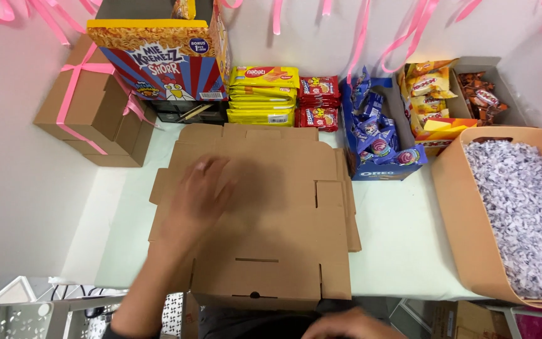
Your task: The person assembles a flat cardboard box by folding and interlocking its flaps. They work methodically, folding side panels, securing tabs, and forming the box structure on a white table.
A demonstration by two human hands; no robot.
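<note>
From the head view, a flat, unfolded cardboard box blank (265, 213) lies in the middle of the pale table (396, 245). The left hand (199, 191) rests palm down on its left part, fingers spread wide, holding nothing. The right hand (352, 325) sits low at the near edge, blurred, so I cannot tell its grip. Behind the blank stand a yellow stack of wafer packs (263, 95), red snack packs (318, 103) and a blue box of cookies (381, 141). A ribboned cardboard box (92, 103) is at far left. At right, a tan bin (465, 220) holds shredded paper (528, 213).
</note>
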